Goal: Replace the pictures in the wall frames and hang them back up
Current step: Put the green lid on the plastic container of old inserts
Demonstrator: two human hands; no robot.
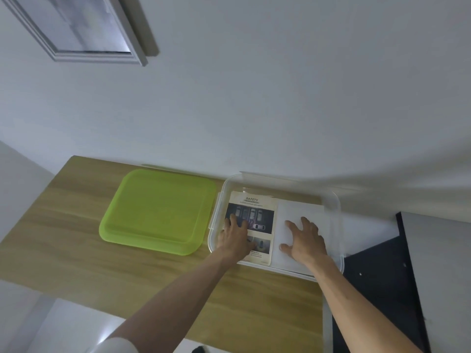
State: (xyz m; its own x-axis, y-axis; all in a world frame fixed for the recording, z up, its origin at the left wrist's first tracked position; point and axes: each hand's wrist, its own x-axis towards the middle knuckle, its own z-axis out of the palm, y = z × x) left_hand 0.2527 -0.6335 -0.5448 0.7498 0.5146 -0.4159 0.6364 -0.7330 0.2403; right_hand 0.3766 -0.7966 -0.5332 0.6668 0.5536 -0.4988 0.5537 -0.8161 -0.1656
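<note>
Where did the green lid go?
The green lid lies flat on the wooden table, just left of the clear box.

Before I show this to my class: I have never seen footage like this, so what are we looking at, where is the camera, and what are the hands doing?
There is no machine here. One camera sits on a person's head, looking down at their bare arms. On a wooden table lies a green lid beside a clear plastic box. Inside, the left hand rests on a printed "SAFETY" sheet with car photos, and the right hand rests flat on a plain white sheet. Neither hand grips anything. A framed picture hangs on the wall above.
</note>
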